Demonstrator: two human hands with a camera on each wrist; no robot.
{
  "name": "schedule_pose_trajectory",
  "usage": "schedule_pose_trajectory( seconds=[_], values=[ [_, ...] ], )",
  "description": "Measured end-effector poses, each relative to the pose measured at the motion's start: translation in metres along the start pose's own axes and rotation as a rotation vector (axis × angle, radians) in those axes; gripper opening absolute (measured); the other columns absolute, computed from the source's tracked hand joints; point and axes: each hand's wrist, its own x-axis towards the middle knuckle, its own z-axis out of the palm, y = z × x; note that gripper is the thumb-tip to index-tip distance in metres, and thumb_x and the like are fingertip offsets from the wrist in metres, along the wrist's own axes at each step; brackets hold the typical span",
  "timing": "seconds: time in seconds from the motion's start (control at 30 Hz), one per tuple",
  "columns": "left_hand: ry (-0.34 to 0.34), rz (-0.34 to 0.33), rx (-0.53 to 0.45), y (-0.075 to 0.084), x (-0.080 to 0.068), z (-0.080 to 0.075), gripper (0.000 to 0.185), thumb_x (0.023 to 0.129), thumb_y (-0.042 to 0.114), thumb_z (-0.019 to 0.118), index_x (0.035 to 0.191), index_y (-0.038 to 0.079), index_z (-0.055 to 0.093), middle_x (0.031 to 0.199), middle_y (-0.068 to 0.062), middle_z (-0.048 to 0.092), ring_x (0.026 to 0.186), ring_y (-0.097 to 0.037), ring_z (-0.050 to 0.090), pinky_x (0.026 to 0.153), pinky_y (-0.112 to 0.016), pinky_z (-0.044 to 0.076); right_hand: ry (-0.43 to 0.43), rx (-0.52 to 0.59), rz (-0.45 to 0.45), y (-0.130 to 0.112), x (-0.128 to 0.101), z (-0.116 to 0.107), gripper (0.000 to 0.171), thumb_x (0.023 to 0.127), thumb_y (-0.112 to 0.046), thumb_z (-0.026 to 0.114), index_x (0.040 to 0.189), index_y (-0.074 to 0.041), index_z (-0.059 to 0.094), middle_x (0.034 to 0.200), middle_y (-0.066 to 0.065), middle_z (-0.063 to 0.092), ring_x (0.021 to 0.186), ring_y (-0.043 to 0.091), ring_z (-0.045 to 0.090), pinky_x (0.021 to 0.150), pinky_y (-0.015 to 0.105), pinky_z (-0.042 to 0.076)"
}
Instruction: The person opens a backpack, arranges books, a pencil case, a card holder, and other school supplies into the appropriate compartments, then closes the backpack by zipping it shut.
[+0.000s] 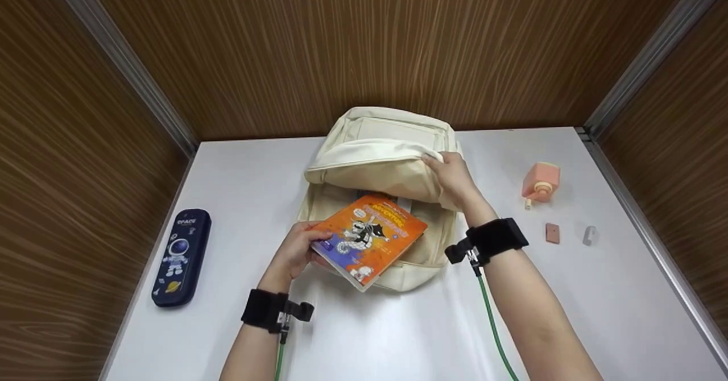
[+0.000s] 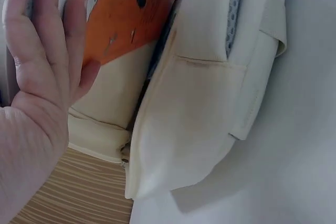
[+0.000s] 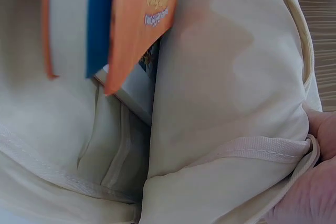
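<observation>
Left hand point(image 1: 296, 251): pinches one end of the book, thumb on the cover and fingers beneath.
Book point(image 1: 372, 236): orange and purple, slanting over the backpack's mouth, its far end under the raised flap.
Right hand point(image 1: 452, 179): grips the rim of the flap point(image 1: 369, 152), holding it up.
Backpack point(image 1: 401, 278): cream, unzipped, lying by the middle of the table's far edge.
Table point(image 1: 244, 190): white; pencil case point(image 1: 182, 259) along the left edge, pink pump bottle point(image 1: 541, 183) toward the far right corner, pink block point(image 1: 552, 233) and clear piece point(image 1: 589, 235) nearer the right edge's middle.
</observation>
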Motion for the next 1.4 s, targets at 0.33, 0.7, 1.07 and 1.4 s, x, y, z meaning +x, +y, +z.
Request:
schedule_pose_trajectory(
  seconds=[0.33,0.7,1.07,1.4],
  values=[
    [0.12,0.075,-0.055,-0.008,0.006,0.004,0.038,0.093,0.001,0.055,0.128,-0.014,0.05,0.081,-0.012,0.069,0.065,-0.02,0.069,0.047,-0.027,0.054,0.021,-0.09,-0.044,-0.004,-0.002,0.001,0.026,0.098,-0.022,0.061,0.078,-0.005,0.058,0.068,-0.004,0.054,0.065,0.009,0.051,0.063,0.024,0.044],
    [0.126,0.127,-0.105,-0.017,0.023,0.02,0.042,0.099,0.003,0.053,0.137,-0.008,0.041,0.1,-0.019,0.066,0.08,-0.027,0.07,0.06,-0.036,0.058,0.008,-0.048,-0.025,-0.007,-0.002,0.0,0.03,0.097,-0.025,0.063,0.083,0.001,0.059,0.069,-0.002,0.054,0.068,0.011,0.053,0.065,0.024,0.046],
    [0.144,-0.015,0.212,-0.023,0.02,0.01,0.045,0.099,0.012,0.059,0.127,-0.002,0.026,0.083,-0.015,0.058,0.05,-0.015,0.06,0.049,-0.028,0.054,0.037,-0.121,-0.008,-0.004,-0.003,0.003,0.03,0.097,-0.027,0.063,0.076,-0.007,0.056,0.067,-0.003,0.051,0.067,0.012,0.05,0.062,0.025,0.044],
    [0.171,0.071,0.099,-0.015,0.012,0.005,0.026,0.098,-0.008,0.048,0.118,-0.007,0.031,0.086,-0.019,0.06,0.059,-0.017,0.066,0.059,-0.025,0.055,0.017,-0.065,-0.009,-0.005,-0.001,0.002,0.025,0.098,-0.025,0.063,0.084,-0.003,0.061,0.071,-0.002,0.057,0.067,0.011,0.055,0.065,0.025,0.047]
  ],
)
